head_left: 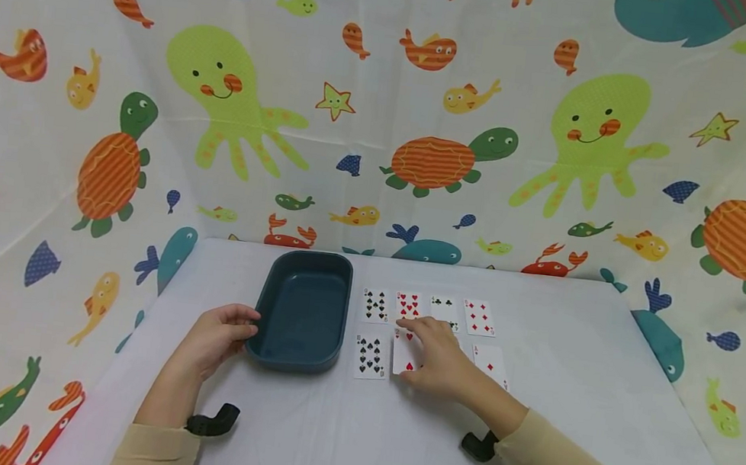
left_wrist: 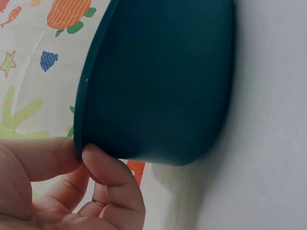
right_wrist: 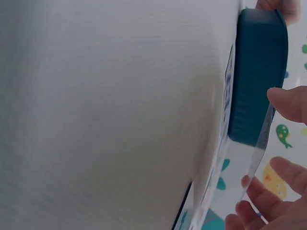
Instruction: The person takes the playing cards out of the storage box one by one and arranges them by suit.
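My left hand (head_left: 219,338) pinches the near-left rim of a dark teal rectangular tub (left_wrist: 158,86), thumb and fingers on either side of its lip. In the head view the tub stands on the table with nothing inside. My right hand (head_left: 438,359) holds a hearts playing card (head_left: 406,353) by its edges, thumb at one end and fingertips at the other. Seen nearly edge-on in the right wrist view, that card (right_wrist: 259,148) is raised off the cloth. Left of it lies a spades card (head_left: 370,356); a diamonds card (head_left: 489,362) is partly covered by my right hand.
Behind the held card runs a row of face-up cards: spades (head_left: 376,306), hearts (head_left: 408,305), clubs (head_left: 442,306) and diamonds (head_left: 479,317). White cloth (head_left: 579,363) covers the table. A sea-animal curtain (head_left: 385,126) hangs at the back and sides.
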Demonstrator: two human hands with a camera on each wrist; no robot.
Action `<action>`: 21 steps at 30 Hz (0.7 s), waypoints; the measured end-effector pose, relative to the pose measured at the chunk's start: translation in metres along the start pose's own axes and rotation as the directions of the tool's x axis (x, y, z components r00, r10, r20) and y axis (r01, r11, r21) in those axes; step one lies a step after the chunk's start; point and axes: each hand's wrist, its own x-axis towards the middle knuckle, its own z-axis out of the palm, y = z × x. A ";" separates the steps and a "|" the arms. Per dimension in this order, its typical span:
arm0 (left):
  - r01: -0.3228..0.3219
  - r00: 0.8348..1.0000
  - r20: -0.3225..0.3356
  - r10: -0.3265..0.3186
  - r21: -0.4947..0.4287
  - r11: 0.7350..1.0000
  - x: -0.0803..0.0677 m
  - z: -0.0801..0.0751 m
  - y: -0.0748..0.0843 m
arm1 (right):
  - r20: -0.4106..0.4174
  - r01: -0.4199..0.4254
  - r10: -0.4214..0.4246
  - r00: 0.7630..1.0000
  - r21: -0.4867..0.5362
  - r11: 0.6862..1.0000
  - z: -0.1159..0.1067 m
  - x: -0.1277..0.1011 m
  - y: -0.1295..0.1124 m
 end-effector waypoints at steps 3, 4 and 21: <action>-0.001 1.000 0.001 0.001 0.002 1.000 -0.001 0.000 0.000 | 0.006 -0.024 0.025 1.000 -0.018 1.000 0.002 0.000 0.003; -0.002 1.000 0.002 0.002 0.002 1.000 -0.001 0.000 0.000 | 0.011 -0.029 0.030 1.000 -0.022 0.999 0.003 0.000 0.004; -0.008 1.000 -0.002 0.008 -0.009 1.000 -0.003 0.000 0.002 | 0.054 -0.057 0.059 0.997 -0.034 0.998 0.010 0.004 0.009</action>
